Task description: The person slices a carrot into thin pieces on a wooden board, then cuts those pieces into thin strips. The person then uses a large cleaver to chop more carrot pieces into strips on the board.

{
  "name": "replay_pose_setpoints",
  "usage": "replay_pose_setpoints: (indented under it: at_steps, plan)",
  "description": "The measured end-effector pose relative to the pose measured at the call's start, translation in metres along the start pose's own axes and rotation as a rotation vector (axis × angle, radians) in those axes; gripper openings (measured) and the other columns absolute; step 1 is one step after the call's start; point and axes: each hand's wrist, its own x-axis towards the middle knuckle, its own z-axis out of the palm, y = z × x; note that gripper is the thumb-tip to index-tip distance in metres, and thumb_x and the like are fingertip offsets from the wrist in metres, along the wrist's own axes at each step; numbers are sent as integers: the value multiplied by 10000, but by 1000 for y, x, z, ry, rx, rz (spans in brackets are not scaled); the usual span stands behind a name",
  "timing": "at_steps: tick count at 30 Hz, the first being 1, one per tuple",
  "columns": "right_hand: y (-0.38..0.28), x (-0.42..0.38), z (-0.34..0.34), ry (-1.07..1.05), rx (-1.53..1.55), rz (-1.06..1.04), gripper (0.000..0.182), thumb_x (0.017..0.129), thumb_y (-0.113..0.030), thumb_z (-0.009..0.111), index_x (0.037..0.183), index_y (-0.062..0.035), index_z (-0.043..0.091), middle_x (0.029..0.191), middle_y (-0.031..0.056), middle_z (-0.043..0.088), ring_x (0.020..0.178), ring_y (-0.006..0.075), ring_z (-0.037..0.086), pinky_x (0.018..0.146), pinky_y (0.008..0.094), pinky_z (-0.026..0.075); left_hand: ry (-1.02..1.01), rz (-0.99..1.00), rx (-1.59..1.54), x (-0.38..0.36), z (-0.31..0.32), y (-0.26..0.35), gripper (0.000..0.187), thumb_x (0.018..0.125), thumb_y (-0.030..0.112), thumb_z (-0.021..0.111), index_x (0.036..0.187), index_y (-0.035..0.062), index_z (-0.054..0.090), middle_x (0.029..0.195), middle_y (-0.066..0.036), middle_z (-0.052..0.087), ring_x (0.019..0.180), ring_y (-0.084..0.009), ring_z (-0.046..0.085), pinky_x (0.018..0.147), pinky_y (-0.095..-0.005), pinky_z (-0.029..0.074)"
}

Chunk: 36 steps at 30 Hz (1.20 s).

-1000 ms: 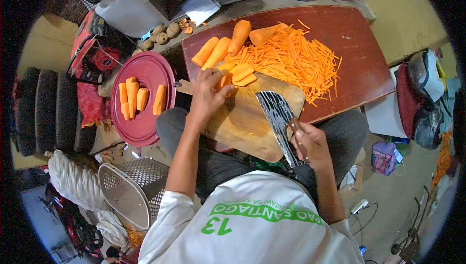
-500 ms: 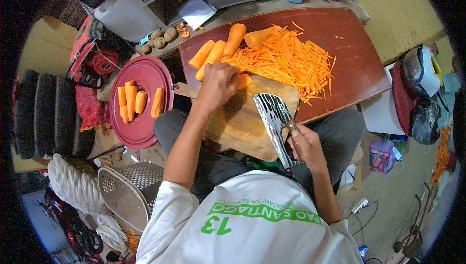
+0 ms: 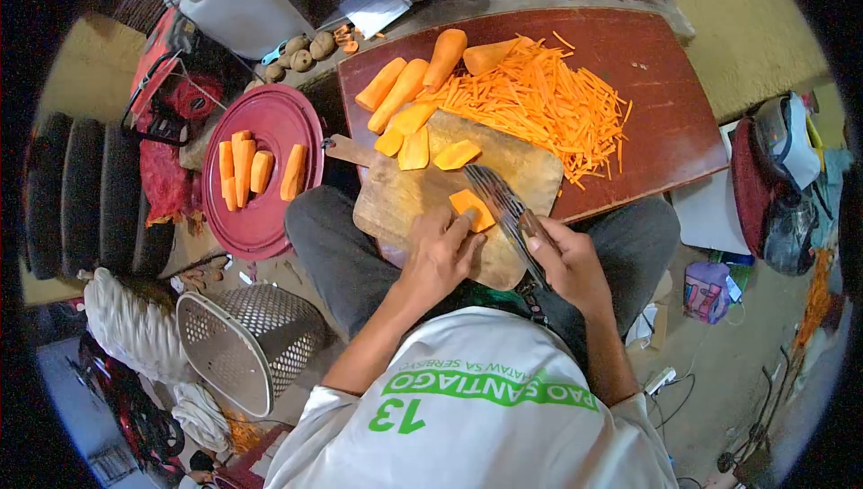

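Note:
My right hand [image 3: 573, 266] grips the wooden handle of a cleaver [image 3: 500, 210], whose patterned blade stands on edge over the wooden cutting board [image 3: 387, 206]. Just left of the blade, my left hand [image 3: 440, 251] holds a carrot piece [image 3: 471, 209] against the board with its fingertips. Another flat carrot slice [image 3: 457, 155] lies beyond the blade tip, and a few more cut pieces [image 3: 413, 149] rest along the board's far left edge. A heap of carrot strips [image 3: 548, 111] spreads behind the board, beside whole peeled carrots [image 3: 399, 93].
The board lies partly on a red tabletop [image 3: 656, 84] and over my lap. To the left, a red round lid [image 3: 301, 125] bears several peeled carrots [image 3: 243, 165]. A perforated basket [image 3: 225, 345] lies on the floor below it. Brown round vegetables [image 3: 301, 59] sit behind the lid.
My left hand has come from the far carrots down to the near part of the board and now holds a carrot piece. The cleaver has turned more edge-on and come beside that piece.

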Motion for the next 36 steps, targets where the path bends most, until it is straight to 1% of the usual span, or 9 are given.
replay_pose_setpoints:
  at_steps: [1, 4, 5, 11, 14, 20, 26, 29, 36]
  plan:
    - [-4, -1, 2, -7, -47, -33, 278, 1060, -199, 632, 1278, -33, 678, 944, 169, 731, 865, 332, 745, 801, 469, 584, 4, 34, 42, 1, -6, -1, 389, 878, 177, 865, 1207, 5, 751, 984, -189, 616, 901, -378, 621, 821, -477, 520]
    - [-27, -3, -3, -113, -340, -134, 261, 1046, -144, 660, 1259, 6, 666, 924, 175, 713, 850, 383, 712, 776, 428, 562, -74, 46, 54, 2, -16, -11, 405, 872, 230, 872, 1192, 8, 758, 1016, -194, 600, 953, -394, 609, 850, -496, 514]
    - [-21, -4, 1, -75, -380, -197, 278, 1018, -144, 683, 1271, -30, 665, 981, 262, 686, 917, 480, 691, 768, 475, 552, -116, 36, 38, 2, -17, -14, 411, 870, 244, 873, 1187, 8, 760, 1034, -198, 596, 976, -399, 605, 860, -500, 511]
    - [-30, 2, 1, -86, -540, -129, 306, 1017, -170, 695, 1274, -7, 659, 1007, 273, 709, 954, 487, 704, 781, 528, 547, 2, 117, 67, 6, -13, -17, 382, 840, 257, 870, 1124, 24, 763, 1094, -172, 593, 1037, -368, 560, 854, -482, 431]
    - [-23, 17, 2, 2, -526, -355, 318, 1020, -189, 700, 1268, 6, 662, 1015, 277, 715, 956, 488, 707, 784, 534, 546, -51, 63, 57, 3, -11, -19, 446, 848, 255, 878, 1199, 6, 764, 1139, -231, 586, 1053, -432, 582, 946, -514, 506]
    - [-38, 52, 4, 31, -594, -370, 307, 1024, -187, 694, 1262, 6, 670, 1003, 275, 717, 951, 485, 707, 785, 524, 548, 36, 91, -9, 1, -5, -24, 445, 804, 238, 887, 1180, 29, 774, 1166, -205, 607, 1109, -416, 552, 981, -512, 467]
    - [-29, 27, 7, -57, -560, -252, 296, 1032, -180, 675, 1266, 1, 663, 1014, 276, 709, 965, 492, 702, 795, 526, 548, -3, 69, -33, 4, -8, -24, 446, 827, 243, 892, 1199, 29, 770, 1142, -213, 598, 1075, -426, 559, 944, -520, 511]
    - [-31, 3, 12, -115, -542, -139, 326, 1036, -190, 666, 1310, -15, 644, 1029, 260, 715, 960, 476, 709, 788, 517, 556, 0, 77, -38, 3, -6, -16, 429, 813, 227, 883, 1169, 19, 762, 1124, -200, 591, 1051, -404, 541, 920, -514, 465]
    - [-40, -41, 12, -171, -691, -85, 503, 1024, -158, 678, 1482, 11, 554, 1062, 245, 738, 917, 432, 736, 758, 517, 593, -26, 96, 66, 0, 2, -8, 400, 869, 264, 857, 1140, -1, 728, 1158, -225, 566, 1060, -442, 533, 904, -536, 483]
